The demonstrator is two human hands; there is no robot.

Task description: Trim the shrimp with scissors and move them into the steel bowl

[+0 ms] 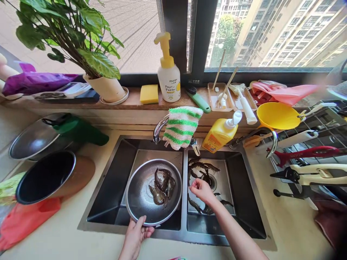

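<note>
My left hand grips the near rim of a round metal strainer bowl, thumb on the rim. The bowl is held over the left sink basin, with several dark raw shrimp lying together right of its middle. Over the right sink basin is my right hand, its fingers pinched together near the divider. Whatever may be between those fingertips is hidden. More dark shrimp lie on that basin's floor around the drain, partly covered by my hand and forearm.
Behind the divider, a green-striped cloth hangs over the faucet. A yellow soap bottle stands at the sink's back edge. A dark-lined pot is on the left; a rack holding scissors is on the right.
</note>
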